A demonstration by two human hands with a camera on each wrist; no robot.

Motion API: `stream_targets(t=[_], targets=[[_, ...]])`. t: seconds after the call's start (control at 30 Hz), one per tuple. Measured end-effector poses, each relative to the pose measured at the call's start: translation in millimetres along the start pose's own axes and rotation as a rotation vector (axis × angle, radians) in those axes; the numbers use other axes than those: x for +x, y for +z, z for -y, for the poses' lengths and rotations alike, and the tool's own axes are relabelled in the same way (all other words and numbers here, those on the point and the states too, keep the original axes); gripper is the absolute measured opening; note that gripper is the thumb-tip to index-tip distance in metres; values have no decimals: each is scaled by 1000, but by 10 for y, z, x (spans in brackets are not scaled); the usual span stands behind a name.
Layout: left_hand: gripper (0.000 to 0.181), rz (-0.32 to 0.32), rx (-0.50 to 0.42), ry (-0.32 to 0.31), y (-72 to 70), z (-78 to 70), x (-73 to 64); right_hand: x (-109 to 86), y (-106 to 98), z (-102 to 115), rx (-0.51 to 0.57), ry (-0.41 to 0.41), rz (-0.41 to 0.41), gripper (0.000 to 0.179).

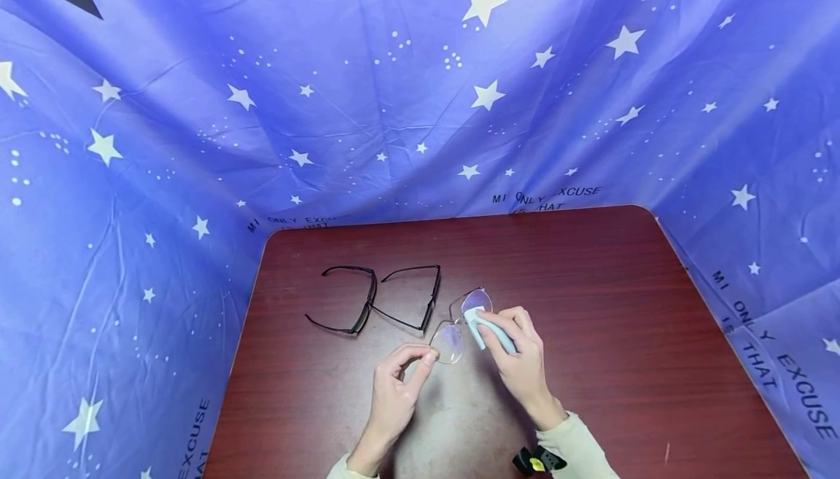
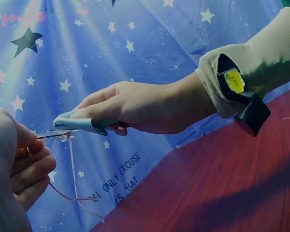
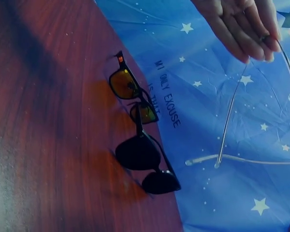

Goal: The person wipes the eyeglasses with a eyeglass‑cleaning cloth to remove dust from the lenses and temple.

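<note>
My left hand [image 1: 396, 390] pinches one end of a pair of thin-rimmed eyeglasses [image 1: 449, 343] with clear lenses, held above the table. The glasses' temples hang down in the left wrist view. Between the fingers and thumb of my right hand [image 1: 523, 351] is a folded light-blue cloth [image 1: 500, 336], pressed around the lens farther from my left hand. That lens is partly covered by the cloth. In the right wrist view the left hand [image 3: 246, 29] grips the rim's side, and the thin temples [image 3: 227, 121] show; the right hand is mostly out of that view.
Two black-framed pairs lie on the dark red wooden table [image 1: 623, 362], left of the held glasses: black glasses [image 1: 429, 308] with amber-looking lenses and dark sunglasses [image 1: 364, 311]. A blue star-printed cloth backdrop [image 1: 394, 100] surrounds the table's back and sides.
</note>
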State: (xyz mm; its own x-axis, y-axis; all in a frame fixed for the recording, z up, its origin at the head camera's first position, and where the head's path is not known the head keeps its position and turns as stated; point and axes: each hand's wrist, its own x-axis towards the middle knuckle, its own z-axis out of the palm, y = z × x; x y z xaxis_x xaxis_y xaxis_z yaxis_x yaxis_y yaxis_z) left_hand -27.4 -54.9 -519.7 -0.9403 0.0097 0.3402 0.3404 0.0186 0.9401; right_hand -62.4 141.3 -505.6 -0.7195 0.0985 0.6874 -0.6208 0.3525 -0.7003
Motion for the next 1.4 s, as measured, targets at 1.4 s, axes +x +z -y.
stream_targets(t=[1.4], targets=[[27,327,818,1011,-31,274,77,338,-170,163,-330,-13,1054,19]])
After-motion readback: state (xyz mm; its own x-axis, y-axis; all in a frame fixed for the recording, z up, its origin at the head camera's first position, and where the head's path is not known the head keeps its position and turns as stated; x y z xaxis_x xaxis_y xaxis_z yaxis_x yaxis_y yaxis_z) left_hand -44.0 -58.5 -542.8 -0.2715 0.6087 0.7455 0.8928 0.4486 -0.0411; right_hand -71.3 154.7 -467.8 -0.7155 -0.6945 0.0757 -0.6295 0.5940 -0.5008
